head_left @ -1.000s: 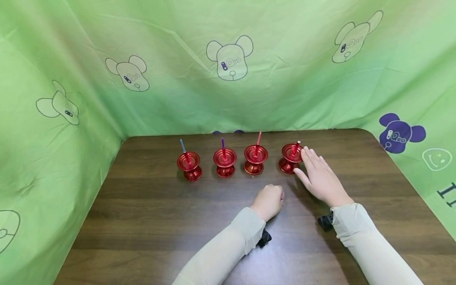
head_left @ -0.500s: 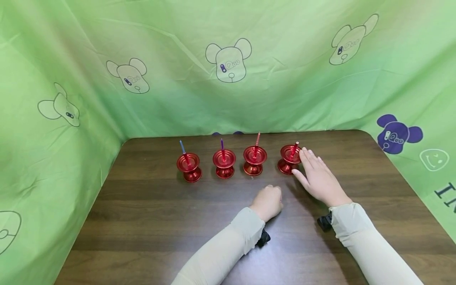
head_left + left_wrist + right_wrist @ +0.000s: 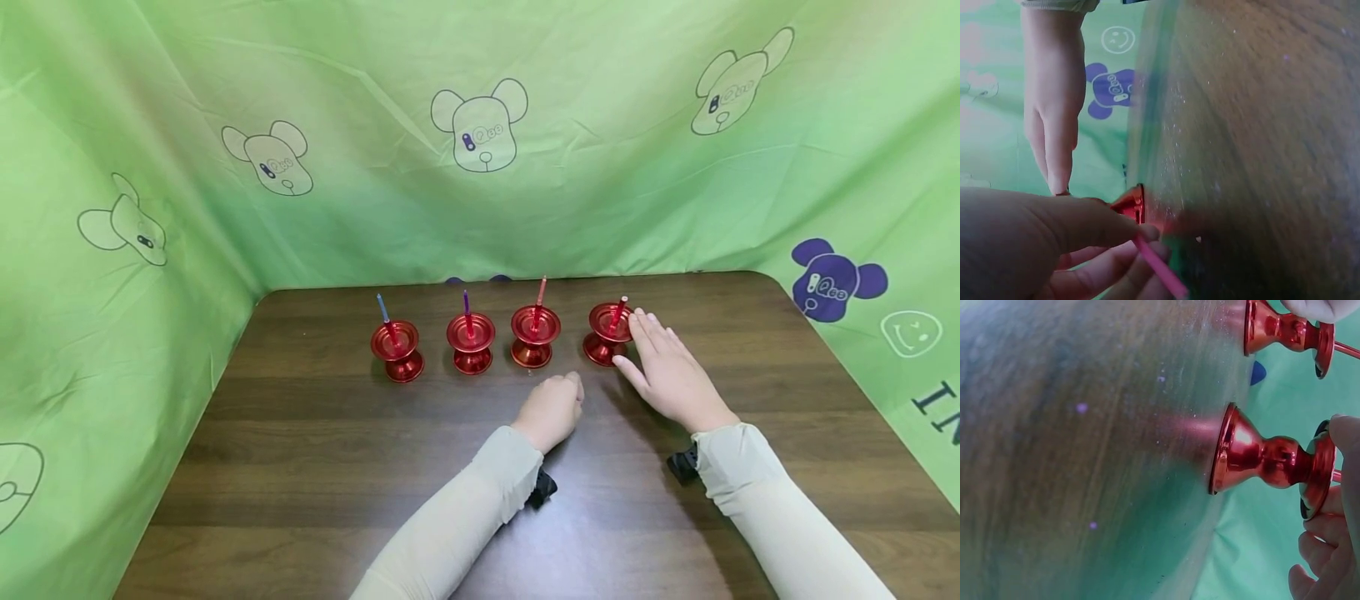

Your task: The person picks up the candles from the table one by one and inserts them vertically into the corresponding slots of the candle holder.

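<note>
My left hand [image 3: 550,411] is in front of the two right-hand candle holders, fingers curled. In the left wrist view its thumb and fingers pinch a slim pink stick [image 3: 1161,267]; the head view hides the stick. My right hand [image 3: 673,377] lies beside the rightmost red metal candle holder [image 3: 604,343], fingers mostly straight and fingertips at its rim. A short candle [image 3: 621,308] with a pale top stands tilted in that cup. In the right wrist view, thumb and fingers lie on either side of the shiny red holder's cup [image 3: 1319,469].
Three more red holders form the row: one with a blue candle [image 3: 383,307], one with a purple candle [image 3: 467,302], one with a pinkish candle [image 3: 541,292]. They stand near the back of the wooden table [image 3: 300,483]. A green printed cloth [image 3: 360,200] hangs behind.
My left hand has shifted a little to the left and farther from me, closer to the holder with the pinkish candle. The right hand stays at the rightmost holder.
</note>
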### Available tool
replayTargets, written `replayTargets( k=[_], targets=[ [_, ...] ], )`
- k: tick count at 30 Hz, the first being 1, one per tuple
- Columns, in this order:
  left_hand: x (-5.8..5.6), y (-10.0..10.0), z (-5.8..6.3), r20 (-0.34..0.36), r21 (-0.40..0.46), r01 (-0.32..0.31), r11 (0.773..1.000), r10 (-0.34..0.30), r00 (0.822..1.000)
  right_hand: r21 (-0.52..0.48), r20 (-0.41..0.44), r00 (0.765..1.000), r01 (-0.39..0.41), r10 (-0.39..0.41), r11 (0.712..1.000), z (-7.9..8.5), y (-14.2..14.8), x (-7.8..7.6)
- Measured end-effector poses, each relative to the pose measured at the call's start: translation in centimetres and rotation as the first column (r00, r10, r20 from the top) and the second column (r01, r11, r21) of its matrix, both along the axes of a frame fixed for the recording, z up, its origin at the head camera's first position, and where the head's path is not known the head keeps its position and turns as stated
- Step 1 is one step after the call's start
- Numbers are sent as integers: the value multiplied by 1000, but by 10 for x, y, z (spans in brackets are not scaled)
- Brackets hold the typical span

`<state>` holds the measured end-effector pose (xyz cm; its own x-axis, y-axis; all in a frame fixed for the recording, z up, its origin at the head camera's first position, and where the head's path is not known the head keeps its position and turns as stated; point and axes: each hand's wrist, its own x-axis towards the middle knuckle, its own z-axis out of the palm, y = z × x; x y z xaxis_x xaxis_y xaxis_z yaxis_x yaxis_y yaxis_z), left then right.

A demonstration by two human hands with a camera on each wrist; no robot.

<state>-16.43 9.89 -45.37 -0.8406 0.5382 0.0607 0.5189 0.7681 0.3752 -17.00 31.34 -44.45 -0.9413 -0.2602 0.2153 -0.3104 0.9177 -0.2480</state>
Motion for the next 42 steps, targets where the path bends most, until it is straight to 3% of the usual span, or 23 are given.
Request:
replayTargets(
  k=[8, 14, 17, 22, 25, 33, 42],
  targets=[
    [-6, -4, 0, -40, 144, -6, 990, 12, 999, 0, 4, 1000, 0, 0, 1000, -1, 0, -1],
    [-15, -5, 4, -45, 255, 3, 967, 8, 999, 5, -7, 1000, 3, -3, 1000, -2, 0, -1],
    [-20, -5, 6, -10, 342, -18, 939, 23, 1000, 10, -13, 1000, 4, -4, 1000, -3, 0, -1],
    [-27, -5, 9, 138, 526, -79, 847, 6, 990, 13, -17, 1000, 1, -1, 1000, -4, 0, 0],
    [-29, -5, 8, 213, 587, -120, 801, -9, 977, 12, -15, 1000, 0, 0, 1000, -4, 0, 0],
    [-36, -5, 11, 266, 641, -162, 750, -19, 964, 19, -9, 1000, -2, 2, 1000, -3, 0, 0],
    [-45, -2, 22, 257, 690, -151, 708, -45, 965, 12, -5, 1000, -1, 1, 1000, -1, -1, 1]
  ],
)
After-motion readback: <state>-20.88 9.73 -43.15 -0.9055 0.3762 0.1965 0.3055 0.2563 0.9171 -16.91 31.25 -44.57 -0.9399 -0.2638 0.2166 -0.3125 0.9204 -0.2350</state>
